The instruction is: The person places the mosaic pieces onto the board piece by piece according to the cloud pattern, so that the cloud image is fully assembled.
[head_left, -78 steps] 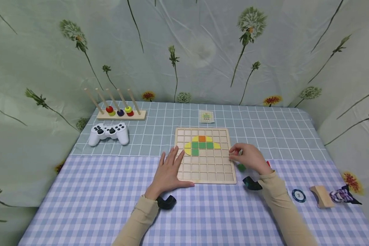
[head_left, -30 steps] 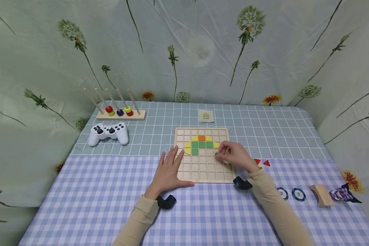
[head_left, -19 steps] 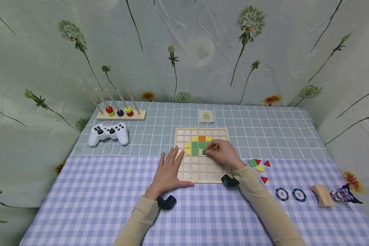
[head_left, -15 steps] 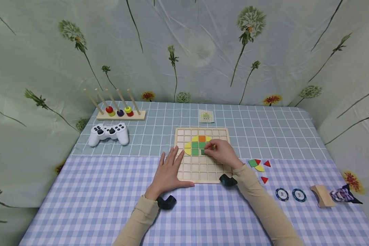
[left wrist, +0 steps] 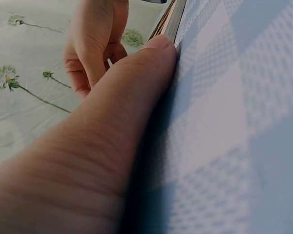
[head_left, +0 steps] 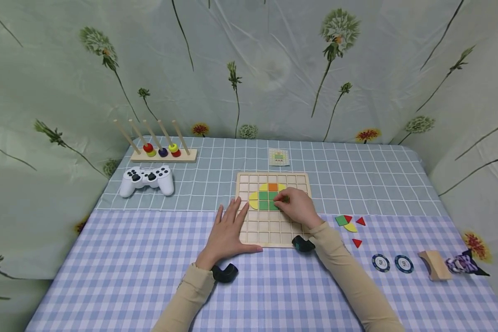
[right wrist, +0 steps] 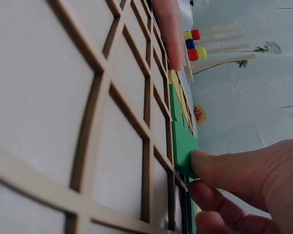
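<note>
Pale cloth printed with dandelions (head_left: 274,69) hangs behind a surface (head_left: 128,267) covered in blue gingham and, farther back, grey-blue grid. Near the centre of the frame lies a square wooden board (head_left: 269,230) with a grid of cells. Left hand (head_left: 224,233) spreads its fingers over the board's left edge, thumb along the lower edge. Right hand (head_left: 296,207) pinches a green tile (right wrist: 184,148) between thumb and fingertips at the middle of the board, beside other green tiles (head_left: 263,196), yellow tiles (head_left: 253,203) and an orange tile (head_left: 273,187). Right of the board lie red triangles (head_left: 357,242), a loose green square (head_left: 340,220) and a yellow piece (head_left: 350,227). Lower right hold two round chips (head_left: 380,263) and a wooden arch block (head_left: 439,265); upper left, a bead rack (head_left: 188,156) and a white game controller (head_left: 166,182); top centre, a small card (head_left: 278,157).
</note>
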Demonstrator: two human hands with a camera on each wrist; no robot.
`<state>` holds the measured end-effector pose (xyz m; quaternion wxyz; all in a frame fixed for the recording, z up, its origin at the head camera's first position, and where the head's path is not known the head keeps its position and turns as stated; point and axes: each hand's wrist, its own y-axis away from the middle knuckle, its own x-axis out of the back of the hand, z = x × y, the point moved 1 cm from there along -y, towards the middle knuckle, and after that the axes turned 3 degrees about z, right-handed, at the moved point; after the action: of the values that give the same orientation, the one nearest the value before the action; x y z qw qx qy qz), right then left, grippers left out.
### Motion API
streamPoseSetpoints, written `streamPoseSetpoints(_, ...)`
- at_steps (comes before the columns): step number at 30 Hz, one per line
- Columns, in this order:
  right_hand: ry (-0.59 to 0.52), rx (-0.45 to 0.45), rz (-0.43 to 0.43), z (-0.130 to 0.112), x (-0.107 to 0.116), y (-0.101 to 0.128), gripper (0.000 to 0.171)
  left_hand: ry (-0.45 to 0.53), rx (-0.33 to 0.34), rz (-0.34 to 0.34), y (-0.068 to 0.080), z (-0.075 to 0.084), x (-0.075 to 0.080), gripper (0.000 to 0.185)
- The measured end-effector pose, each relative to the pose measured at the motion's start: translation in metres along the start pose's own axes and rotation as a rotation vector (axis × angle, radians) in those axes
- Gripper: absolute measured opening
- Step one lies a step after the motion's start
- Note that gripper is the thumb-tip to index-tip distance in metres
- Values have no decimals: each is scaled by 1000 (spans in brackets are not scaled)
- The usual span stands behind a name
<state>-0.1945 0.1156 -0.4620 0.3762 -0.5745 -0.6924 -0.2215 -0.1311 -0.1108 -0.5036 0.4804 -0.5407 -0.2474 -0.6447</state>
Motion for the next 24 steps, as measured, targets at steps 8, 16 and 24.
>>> streamPoseSetpoints(8, 13, 9, -22, 2, -2, 1, 5, 0, 23, -33, 0, 0, 0, 121)
streamPoseSetpoints(16, -37, 38, -14, 13, 16, 17, 6, -4, 14, -23, -1, 2, 1, 121)
streamPoseSetpoints(24, 7, -56, 61, 44, 54, 39, 11, 7, 5, 4, 0, 1, 1, 121)
